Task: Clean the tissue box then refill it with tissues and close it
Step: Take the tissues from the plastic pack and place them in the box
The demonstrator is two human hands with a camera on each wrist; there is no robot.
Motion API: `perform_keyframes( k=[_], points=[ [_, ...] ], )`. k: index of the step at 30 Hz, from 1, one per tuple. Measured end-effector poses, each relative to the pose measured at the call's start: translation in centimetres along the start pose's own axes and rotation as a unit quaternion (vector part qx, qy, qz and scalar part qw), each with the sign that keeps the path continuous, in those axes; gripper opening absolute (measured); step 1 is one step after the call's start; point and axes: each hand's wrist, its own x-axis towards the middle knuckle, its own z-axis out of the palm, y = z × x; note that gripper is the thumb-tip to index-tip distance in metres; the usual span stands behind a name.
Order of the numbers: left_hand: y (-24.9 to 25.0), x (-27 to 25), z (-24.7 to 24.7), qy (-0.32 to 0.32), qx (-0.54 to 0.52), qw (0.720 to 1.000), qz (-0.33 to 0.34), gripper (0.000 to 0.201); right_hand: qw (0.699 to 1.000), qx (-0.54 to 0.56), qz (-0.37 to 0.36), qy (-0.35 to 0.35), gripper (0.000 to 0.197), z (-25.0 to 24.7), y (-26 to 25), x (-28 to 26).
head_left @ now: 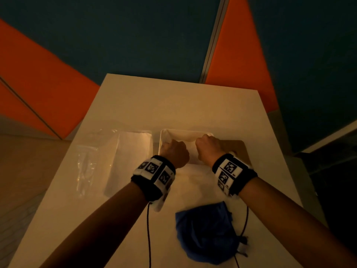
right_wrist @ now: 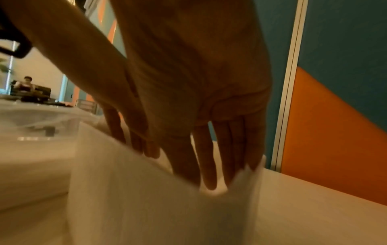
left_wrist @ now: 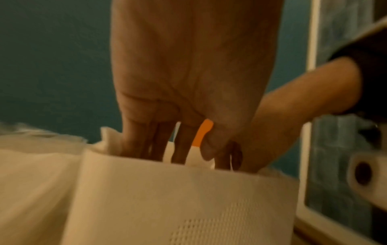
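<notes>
Blue cloth [head_left: 204, 233]: crumpled on the near edge of the table [head_left: 135, 105], nearest the camera; no hand on it. By that I judge the cleaning is over.
Cords: thin dark leads hang from both wrist bands, running past the cloth.
Left hand [head_left: 174, 154]: reaching down into the tissue box [head_left: 164, 136] at its left side. Grip: fingers [left_wrist: 146, 140] straight and together, pushing down on the paper, curled round nothing.
Right hand [head_left: 209, 147]: reaching into the same box at its right side. Grip: fingers [right_wrist: 207, 159] straight, slightly spread, pressing the stack flat, clamped on nothing.
Tissue box: white, open at the top, mid-table, directly under both hands; near wall has a patch of small holes.
Tissues [left_wrist: 108, 140]: inside the box, edges poking above the rim beside the left fingers.
Lid [head_left: 239, 149]: brown flat panel, probably the lid, just right of the box, partly under the right wrist. Not on yet.
Plastic wrap [head_left: 87, 161]: clear, crumpled, left of the box, next to a pale flat pack.
Step in hand (judgement): seating the stack. Press evenly at both ends, tuck the raised corners below the rim, keep the sheets square so the lid sits flush.
Far: blue and orange wall panels.
</notes>
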Motion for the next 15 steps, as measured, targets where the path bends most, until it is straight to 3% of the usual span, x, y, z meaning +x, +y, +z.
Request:
perform_keyframes(
  k=[3,5,6,9,12,15],
  points=[
    [-2.4,-3.2,-2.2,0.187,-0.149,0.971,0.011,0.027,1.000,0.020,-0.002,-0.005,0.029,-1.8,-0.4,-0.3],
    [-5.2,-6.3,-3.2,0.271,-0.193,0.942,-0.046,0.025,0.999,0.027,-0.027,0.018,0.028,-3.2,-1.5,-0.6],
    [-6.8,-7.7,-3.3,0.270,-0.202,0.937,-0.090,0.027,0.997,0.033,-0.050,0.042,0.026,-3.9,-2.4,-0.6],
    [-10.9,-10.7,-2.4,0.171,-0.187,0.944,-0.212,0.038,0.985,0.073,-0.141,0.073,0.022,-5.4,-6.3,0.1],
    [-13.1,-11.7,-0.4,0.108,-0.156,0.950,-0.249,0.048,0.967,0.076,-0.242,0.031,0.021,-5.6,-10.7,1.4],
    [-13.5,-11.6,1.1,0.093,-0.121,0.956,-0.251,0.050,0.951,0.024,-0.307,-0.010,0.030,-4.8,-14.1,2.8]
  ],
)
